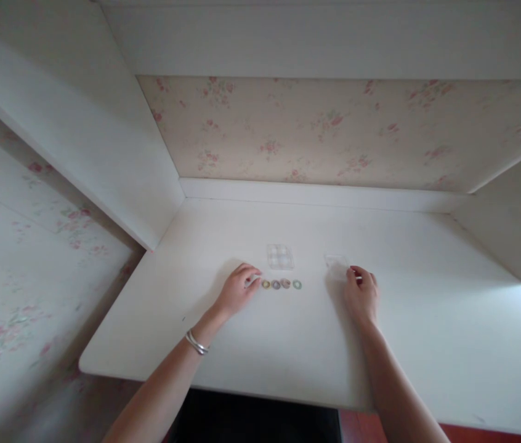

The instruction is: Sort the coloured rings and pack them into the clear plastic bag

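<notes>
**Left Hand (pixel 237 288) Spread, Right Hand (pixel 362 296) Pinched**

Two bare forearms reach forward from the bottom edge of view, the left forearm (pixel 163 383) slanting in from the lower left, the right forearm (pixel 396 375) rising from the lower right. The hands stand well apart at nearly the same height. At left, the back of the hand faces up, the wrist (pixel 211 321) runs almost straight, and the thumb (pixel 254 287) and fingers (pixel 247 267) point inward with a gap between them. At right, the fingers (pixel 368 277) curl, knuckles raised, and the tips of thumb and forefinger draw together toward the left.
</notes>
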The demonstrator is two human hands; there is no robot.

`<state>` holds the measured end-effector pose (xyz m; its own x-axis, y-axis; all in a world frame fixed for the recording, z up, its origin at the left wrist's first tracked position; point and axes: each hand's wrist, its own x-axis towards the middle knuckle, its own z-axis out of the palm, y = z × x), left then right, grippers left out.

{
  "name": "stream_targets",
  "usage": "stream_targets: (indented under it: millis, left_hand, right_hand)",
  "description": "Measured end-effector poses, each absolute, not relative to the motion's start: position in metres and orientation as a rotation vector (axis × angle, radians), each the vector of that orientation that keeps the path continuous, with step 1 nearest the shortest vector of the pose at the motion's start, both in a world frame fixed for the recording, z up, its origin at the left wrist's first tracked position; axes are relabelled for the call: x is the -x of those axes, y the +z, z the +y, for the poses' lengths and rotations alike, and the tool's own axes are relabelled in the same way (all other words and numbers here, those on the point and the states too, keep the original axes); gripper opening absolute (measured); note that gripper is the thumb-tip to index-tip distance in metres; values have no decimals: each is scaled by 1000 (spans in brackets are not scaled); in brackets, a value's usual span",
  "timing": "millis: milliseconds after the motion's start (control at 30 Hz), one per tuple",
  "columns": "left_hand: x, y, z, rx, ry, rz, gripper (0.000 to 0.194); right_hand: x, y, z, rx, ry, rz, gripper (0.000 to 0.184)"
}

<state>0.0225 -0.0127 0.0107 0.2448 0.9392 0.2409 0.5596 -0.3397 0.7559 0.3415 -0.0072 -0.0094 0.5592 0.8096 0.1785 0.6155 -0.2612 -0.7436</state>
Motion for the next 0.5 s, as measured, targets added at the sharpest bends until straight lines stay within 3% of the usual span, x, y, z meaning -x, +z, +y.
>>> stream_targets:
  millis: [167,500]
  left_hand:
    - [-25,14,-41,-2131,821,1361,16]
    - [-36,14,-26,-2380,643,1446,20]
  right_hand:
    - [-337,-11,-11,1980,277,-1093,38]
    - [-333,-12,-11,1960,293,-1155,35]
